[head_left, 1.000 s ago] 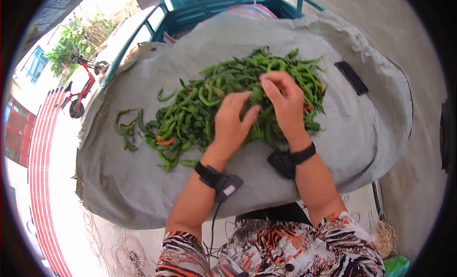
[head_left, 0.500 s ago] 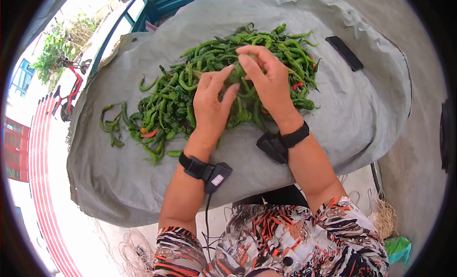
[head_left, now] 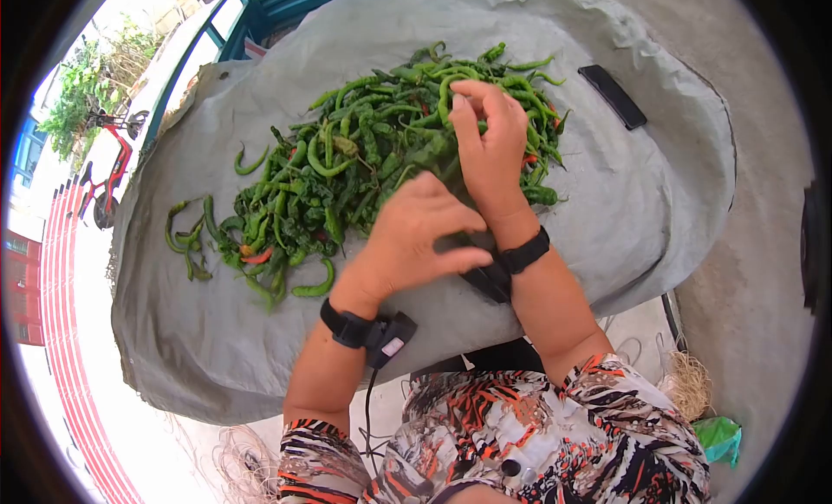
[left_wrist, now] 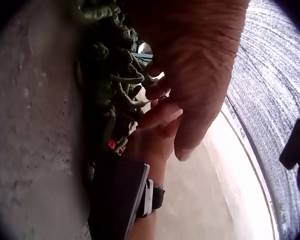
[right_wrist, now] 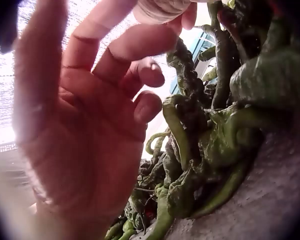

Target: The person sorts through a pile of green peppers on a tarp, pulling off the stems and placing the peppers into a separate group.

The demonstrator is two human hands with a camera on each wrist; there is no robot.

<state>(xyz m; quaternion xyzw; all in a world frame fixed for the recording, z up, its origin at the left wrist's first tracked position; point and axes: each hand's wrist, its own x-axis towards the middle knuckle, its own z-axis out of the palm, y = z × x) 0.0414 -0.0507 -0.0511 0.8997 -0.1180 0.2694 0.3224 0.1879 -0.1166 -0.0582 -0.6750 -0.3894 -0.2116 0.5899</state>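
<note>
A heap of green chili peppers lies on a grey sheet. My left hand hovers over the heap's near edge, its fingers and thumb reaching toward the camera band on my right wrist. In the left wrist view the left thumb hangs apart from the other fingers. The right hand is over the right side of the heap, fingers loosely bent. Its palm faces the right wrist view with nothing in it, peppers close beside the fingertips. Nothing shows in either hand.
On the grey sheet a black phone lies at the right. A few peppers sit apart at the left. Behind stands a blue-green metal frame; a red bike is at far left. A green bag is on the ground.
Both hands were close together over the middle of the heap. My left hand has drawn back toward the right wrist; the right hand stays above the peppers. The view has shifted slightly.
</note>
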